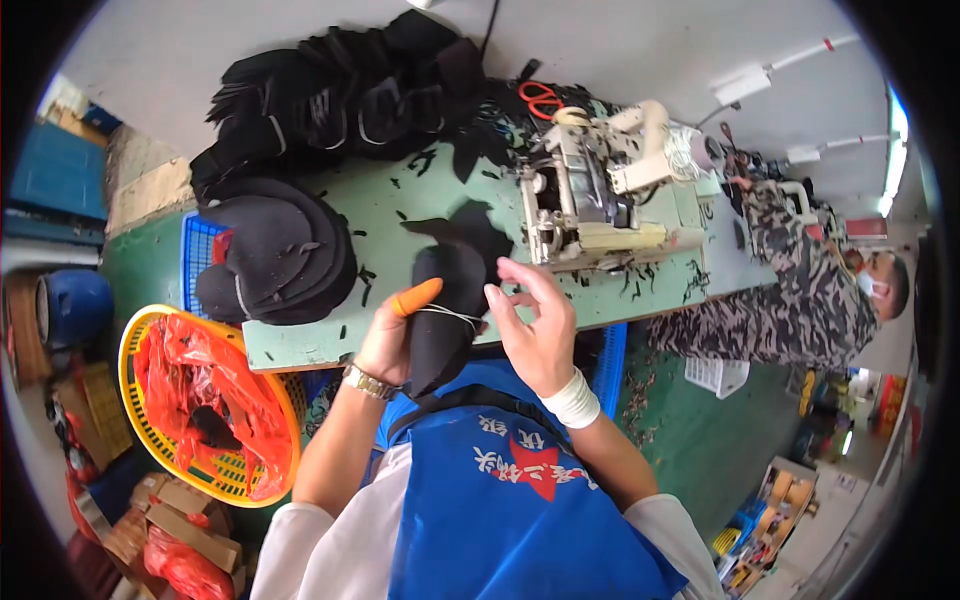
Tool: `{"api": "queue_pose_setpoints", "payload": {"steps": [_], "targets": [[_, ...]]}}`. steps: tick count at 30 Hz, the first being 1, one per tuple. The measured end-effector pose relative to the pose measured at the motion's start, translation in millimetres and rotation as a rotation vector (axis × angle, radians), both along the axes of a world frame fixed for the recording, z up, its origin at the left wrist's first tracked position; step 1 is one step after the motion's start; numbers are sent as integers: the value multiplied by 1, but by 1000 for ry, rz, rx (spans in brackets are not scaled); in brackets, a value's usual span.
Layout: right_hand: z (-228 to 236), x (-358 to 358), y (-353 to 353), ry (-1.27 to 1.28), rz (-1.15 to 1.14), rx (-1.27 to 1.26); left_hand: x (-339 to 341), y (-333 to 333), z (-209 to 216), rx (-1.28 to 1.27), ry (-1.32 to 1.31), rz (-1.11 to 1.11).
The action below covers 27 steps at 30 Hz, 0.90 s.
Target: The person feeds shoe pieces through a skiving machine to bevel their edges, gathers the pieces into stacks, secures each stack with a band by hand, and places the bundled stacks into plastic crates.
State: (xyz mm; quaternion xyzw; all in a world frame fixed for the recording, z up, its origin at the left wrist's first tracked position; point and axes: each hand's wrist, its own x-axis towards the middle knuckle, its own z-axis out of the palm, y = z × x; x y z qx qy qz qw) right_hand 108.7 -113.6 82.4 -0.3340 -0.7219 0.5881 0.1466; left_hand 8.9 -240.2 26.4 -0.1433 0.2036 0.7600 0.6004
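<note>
Visibly, white lettering [489, 462] and a red star [533, 472] mark the blue apron [480, 540]; by the green table [300, 345], the left hand [382, 345] clamps black cloth [440, 352], the right hand [540, 335] beside it, fingers apart.

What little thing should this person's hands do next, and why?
Perhaps the right hand should pinch the pale cord to keep it in place: the cord crosses the black fabric gripped by the left hand, while the right hand is close by, fingers parted and seemingly free.
</note>
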Motion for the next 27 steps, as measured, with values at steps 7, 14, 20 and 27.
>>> {"api": "queue_pose_setpoints", "payload": {"steps": [7, 14, 20, 27], "targets": [[-16, 9, 4, 166, 224, 799, 9, 31, -17, -36, 90, 4], [5, 22, 11, 134, 397, 1102, 18, 35, -3, -73, 381, -14], [13, 25, 20, 175, 462, 666, 15, 30, -1, -109, 288, -81], [35, 40, -3, -113, 670, -736, -5, 40, -6, 162, -120, -39]]}}
